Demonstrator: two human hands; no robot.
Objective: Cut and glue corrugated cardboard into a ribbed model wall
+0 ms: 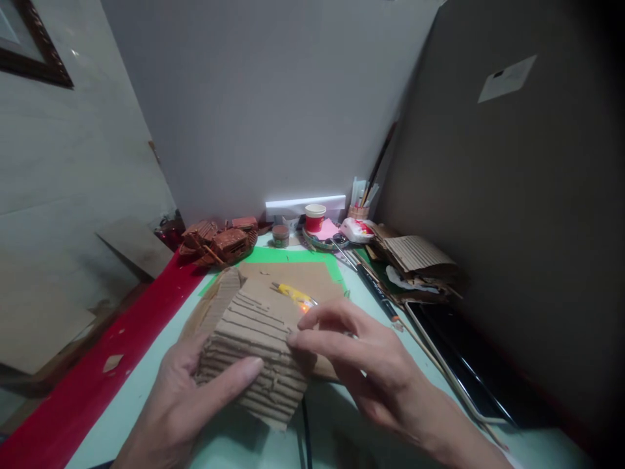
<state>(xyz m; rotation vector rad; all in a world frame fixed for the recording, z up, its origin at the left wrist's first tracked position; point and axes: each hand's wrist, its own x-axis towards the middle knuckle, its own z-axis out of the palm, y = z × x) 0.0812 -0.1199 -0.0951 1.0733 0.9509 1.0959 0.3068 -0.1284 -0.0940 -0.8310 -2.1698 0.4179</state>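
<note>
A piece of corrugated cardboard is tilted in front of me, its ridges partly bare and torn. My left hand is closed around its left side, with the thumb lying across the ridged face. At the right edge, my right hand pinches the cardboard with its fingertips; whether a loose scrap is between them is hidden. Just beyond lies a yellow craft knife on a flat brown cardboard sheet. More corrugated cardboard shows behind the held piece on the left.
Reddish-brown cardboard pieces lie at the back left. A red paper cup, a small jar and a brush holder stand at the back. On the right are stacked cardboard, a long black-handled tool and a dark tablet-like device.
</note>
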